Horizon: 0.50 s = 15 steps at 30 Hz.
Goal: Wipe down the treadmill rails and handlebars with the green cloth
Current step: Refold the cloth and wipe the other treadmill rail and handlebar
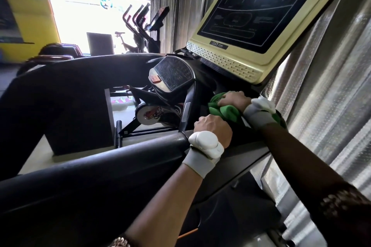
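Green cloth (224,109): soft, light, bunched on the handlebar (140,146) below the screen's lower edge. Right hand (233,100) fingers curled over it; left hand (212,126) fisted alongside, apparently gripping the bar.

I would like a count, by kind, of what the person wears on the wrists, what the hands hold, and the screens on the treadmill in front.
White wrist devices: 2 (left wrist device, right wrist device)
Grey wrist bands: 2 (left band, right band)
Green cloth: 1
Screens: 2 (large screen, small console)
Total: 7
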### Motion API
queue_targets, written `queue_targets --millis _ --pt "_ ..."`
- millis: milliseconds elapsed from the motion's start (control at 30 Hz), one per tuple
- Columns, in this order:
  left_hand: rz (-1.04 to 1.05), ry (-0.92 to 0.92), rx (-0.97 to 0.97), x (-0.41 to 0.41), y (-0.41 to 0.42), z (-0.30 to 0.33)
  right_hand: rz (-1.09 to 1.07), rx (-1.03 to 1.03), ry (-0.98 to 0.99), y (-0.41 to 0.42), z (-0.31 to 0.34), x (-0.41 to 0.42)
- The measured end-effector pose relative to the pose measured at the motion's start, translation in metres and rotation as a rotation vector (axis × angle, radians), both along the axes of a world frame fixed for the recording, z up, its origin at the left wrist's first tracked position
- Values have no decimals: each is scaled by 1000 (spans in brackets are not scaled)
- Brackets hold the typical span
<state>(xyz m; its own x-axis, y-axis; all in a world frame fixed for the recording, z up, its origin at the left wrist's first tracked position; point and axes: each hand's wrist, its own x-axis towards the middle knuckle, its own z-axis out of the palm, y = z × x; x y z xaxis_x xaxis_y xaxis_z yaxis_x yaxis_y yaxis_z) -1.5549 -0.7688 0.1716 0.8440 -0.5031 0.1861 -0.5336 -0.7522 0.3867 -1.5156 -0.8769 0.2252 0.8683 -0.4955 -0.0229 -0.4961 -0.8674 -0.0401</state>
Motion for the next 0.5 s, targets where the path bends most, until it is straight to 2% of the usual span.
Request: queue_targets --millis 67,267,400,500 --pt "-13 -22 21 1 0 -2 56 35 37 -1 7 12" --pt "51 -2 -9 2 -1 -1 9 4 -59 2 -3 4" --pt "147 80 -123 -2 -1 3 34 42 -109 2 -12 -41" --pt "207 123 -258 -7 -1 7 77 113 -233 10 -15 -81"
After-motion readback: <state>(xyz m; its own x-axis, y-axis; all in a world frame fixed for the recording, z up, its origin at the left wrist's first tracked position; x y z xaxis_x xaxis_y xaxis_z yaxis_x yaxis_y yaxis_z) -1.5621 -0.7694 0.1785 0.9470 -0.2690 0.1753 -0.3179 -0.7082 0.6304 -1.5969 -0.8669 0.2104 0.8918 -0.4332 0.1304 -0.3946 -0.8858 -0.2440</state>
